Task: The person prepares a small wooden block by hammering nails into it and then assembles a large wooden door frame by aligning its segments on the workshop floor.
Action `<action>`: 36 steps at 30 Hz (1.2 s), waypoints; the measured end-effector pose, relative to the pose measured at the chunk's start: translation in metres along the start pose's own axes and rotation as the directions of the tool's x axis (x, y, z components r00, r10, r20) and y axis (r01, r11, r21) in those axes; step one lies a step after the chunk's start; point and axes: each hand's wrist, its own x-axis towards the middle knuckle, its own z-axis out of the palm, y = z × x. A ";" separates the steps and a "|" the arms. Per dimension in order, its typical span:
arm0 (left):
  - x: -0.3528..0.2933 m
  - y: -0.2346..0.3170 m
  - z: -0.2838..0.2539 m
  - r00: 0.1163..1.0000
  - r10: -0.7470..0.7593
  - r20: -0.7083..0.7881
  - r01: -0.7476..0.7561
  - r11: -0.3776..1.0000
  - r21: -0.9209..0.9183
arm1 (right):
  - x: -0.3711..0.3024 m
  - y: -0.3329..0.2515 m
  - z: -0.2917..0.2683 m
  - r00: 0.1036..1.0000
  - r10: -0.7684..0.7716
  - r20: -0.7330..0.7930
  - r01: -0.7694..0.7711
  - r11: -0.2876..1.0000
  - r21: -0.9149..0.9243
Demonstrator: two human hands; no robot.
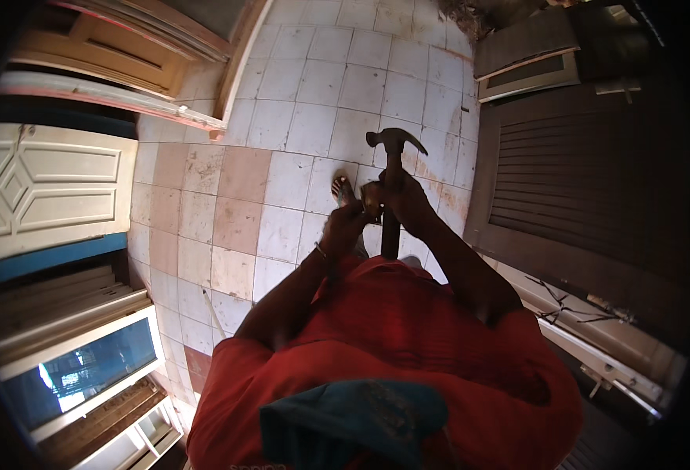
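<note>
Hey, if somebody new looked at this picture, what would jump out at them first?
Probably the claw hammer near the middle, gripped in the right hand against the pale tiles, with the left hand close beside it. Next, likely the bright red shirt filling the lower middle. Then the cream panelled door at the left edge.

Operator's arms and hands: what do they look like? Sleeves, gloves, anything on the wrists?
Short red sleeves, bare forearms below. Left hand and right hand look gloveless. A thin pale band, probably a bracelet, is on the left wrist; none visible on the right. Too dark for finer markings.
</note>
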 end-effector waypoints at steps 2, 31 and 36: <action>0.063 -0.003 -0.016 0.975 -0.219 0.027 0.219 0.950 -0.221 | 0.059 0.019 -0.018 0.983 -0.132 -0.128 0.117 0.986 -0.122; 0.723 -0.556 -0.065 0.879 -0.194 -0.435 0.336 0.900 0.276 | 0.623 0.485 -0.278 0.981 0.171 -0.088 -0.190 0.812 -0.551; 0.704 -0.555 -0.091 0.815 0.051 -0.577 0.299 0.816 0.495 | 0.622 0.471 -0.254 0.979 0.190 -0.073 -0.203 0.885 -0.419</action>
